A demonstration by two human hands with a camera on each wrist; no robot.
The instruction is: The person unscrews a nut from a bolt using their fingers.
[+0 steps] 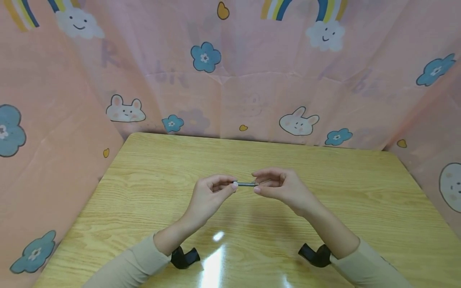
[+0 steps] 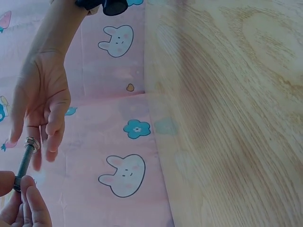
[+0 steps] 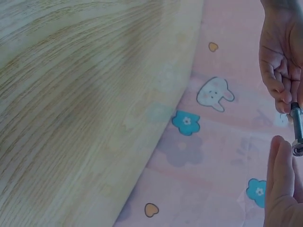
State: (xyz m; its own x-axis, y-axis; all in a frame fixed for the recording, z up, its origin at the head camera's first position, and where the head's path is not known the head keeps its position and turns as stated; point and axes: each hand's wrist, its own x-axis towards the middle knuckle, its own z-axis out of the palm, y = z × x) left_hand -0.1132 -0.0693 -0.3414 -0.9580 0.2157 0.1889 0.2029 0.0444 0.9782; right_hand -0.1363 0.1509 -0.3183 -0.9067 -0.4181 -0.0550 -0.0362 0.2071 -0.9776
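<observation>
A grey metal bolt (image 1: 246,184) is held level above the table, between the two hands. My left hand (image 1: 207,198) pinches its head end between thumb and fingers, as the left wrist view also shows at the bolt (image 2: 23,163). A shiny nut (image 2: 32,143) sits on the threaded end, away from the left hand. Around that end, my right hand (image 1: 284,190) holds its thumb and fingers apart. In the right wrist view, the right fingers (image 3: 282,165) are straight beside the nut (image 3: 298,147); whether they touch it is hard to tell.
Beneath both hands lies a wood-grain table (image 1: 151,160) with bright reflections near its front. A pink patterned cloth (image 1: 245,88) hangs behind it and along the sides. Black devices (image 1: 183,258) are worn at both wrists, by the beige sleeves (image 1: 131,262).
</observation>
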